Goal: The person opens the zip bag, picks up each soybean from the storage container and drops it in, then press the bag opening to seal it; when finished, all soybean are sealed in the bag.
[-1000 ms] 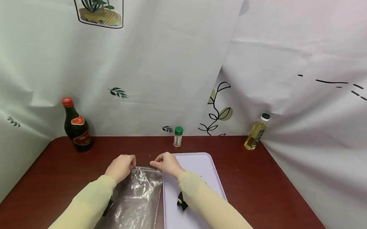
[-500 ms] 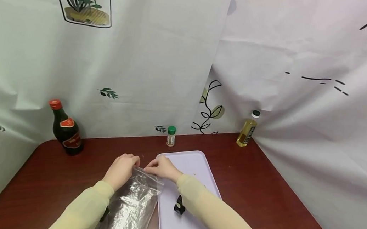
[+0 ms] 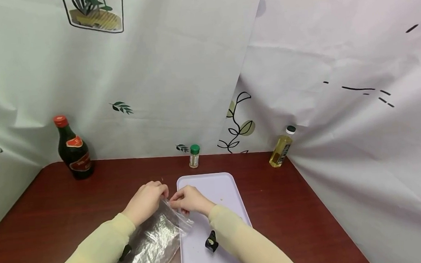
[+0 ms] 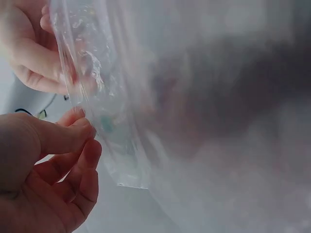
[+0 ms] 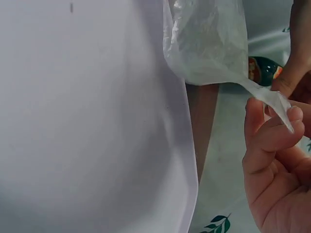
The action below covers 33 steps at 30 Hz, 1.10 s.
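Observation:
A clear zip-top plastic bag (image 3: 157, 237) hangs from both hands, its zip edge slanting over the left side of a pale lilac tray (image 3: 203, 185). My left hand (image 3: 145, 202) pinches that edge between thumb and fingertips, seen close up in the left wrist view on the bag (image 4: 131, 145). Just to its right, my right hand (image 3: 191, 201) pinches the same edge; the right wrist view has its thumb and fingers (image 5: 274, 136) on the bag's lip (image 5: 262, 92). Whether the bag holds anything cannot be made out.
A dark bottle with a red cap (image 3: 74, 151) stands at the back left of the table (image 3: 297, 223). Near the wall are a green-capped shaker (image 3: 194, 156) and a bottle of yellow liquid (image 3: 282, 149). Crumbs dot the tray.
Both hands have shifted slightly right and down and closer together. The bag's zip edge has swung from nearly level to a steep slant, now overlapping the tray. The head view has turned slightly right.

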### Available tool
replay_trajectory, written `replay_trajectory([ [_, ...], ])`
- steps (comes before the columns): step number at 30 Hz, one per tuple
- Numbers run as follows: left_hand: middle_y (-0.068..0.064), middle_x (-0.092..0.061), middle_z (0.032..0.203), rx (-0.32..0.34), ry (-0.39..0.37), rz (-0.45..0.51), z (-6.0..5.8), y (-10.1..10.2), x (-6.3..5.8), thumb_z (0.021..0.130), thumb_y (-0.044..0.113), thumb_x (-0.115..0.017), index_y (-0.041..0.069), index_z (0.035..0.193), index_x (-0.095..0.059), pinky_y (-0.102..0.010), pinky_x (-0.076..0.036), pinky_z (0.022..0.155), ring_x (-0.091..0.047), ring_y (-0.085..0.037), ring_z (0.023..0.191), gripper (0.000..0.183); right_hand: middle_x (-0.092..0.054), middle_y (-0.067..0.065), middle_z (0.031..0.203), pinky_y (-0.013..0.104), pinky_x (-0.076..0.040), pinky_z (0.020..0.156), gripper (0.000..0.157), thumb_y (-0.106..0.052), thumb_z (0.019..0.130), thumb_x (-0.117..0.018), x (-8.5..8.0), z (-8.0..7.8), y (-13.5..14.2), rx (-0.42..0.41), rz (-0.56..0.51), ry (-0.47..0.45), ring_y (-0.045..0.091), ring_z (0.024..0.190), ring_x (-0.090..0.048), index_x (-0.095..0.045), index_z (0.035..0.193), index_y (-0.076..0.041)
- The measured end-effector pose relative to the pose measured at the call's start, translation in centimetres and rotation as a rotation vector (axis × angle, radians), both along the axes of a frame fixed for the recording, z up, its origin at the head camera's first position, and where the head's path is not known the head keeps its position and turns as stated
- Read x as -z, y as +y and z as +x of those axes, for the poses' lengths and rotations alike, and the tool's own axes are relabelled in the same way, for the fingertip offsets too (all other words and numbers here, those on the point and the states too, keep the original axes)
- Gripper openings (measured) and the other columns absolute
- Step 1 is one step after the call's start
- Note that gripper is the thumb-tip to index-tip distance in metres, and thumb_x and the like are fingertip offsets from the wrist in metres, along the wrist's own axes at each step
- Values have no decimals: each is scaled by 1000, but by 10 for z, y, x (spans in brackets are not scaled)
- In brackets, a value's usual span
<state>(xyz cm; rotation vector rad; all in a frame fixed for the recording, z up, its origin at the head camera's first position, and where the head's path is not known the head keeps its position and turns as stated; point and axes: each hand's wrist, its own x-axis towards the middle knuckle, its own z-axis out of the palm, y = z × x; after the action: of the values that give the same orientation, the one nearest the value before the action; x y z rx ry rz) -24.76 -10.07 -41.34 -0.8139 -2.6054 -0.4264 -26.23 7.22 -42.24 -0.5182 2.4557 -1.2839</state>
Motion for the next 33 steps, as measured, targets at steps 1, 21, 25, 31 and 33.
replay_trajectory([
  [1,4,-53,70,3,0,9,1,2,-1,69,-14,-66,14,71,-59,-35,-47,65,-55,-18,70,29,-59,-1,55,17,-39,39,11,-11,86,-68,0,1,1,7,-12,-9,4,37,-45,-74,88,-2],
  [21,3,-59,63,-119,-293,309,25,27,-11,82,13,-71,6,86,-60,-25,-43,53,-51,-7,55,14,-66,26,70,29,-54,48,17,-4,90,-60,2,23,14,161,-375,-179,9,43,-58,-66,93,12],
  [25,2,-60,62,-172,-379,319,30,29,-10,84,17,-69,5,89,-62,-26,-42,51,-51,-7,52,15,-66,28,72,31,-55,51,17,-4,90,-60,1,26,15,155,-392,-187,9,44,-59,-66,93,12],
  [31,0,-67,65,-182,-322,301,34,32,-4,79,9,-69,5,81,-66,-30,-49,58,-63,-13,61,5,-67,23,68,27,-53,47,16,-5,88,-63,5,28,14,171,-357,-200,9,42,-58,-67,90,10],
  [33,1,-68,65,-180,-305,299,35,33,-2,77,7,-69,6,79,-67,-30,-49,58,-64,-13,62,3,-67,23,70,27,-52,46,16,-5,88,-62,5,29,14,174,-345,-193,8,41,-57,-67,91,10],
])
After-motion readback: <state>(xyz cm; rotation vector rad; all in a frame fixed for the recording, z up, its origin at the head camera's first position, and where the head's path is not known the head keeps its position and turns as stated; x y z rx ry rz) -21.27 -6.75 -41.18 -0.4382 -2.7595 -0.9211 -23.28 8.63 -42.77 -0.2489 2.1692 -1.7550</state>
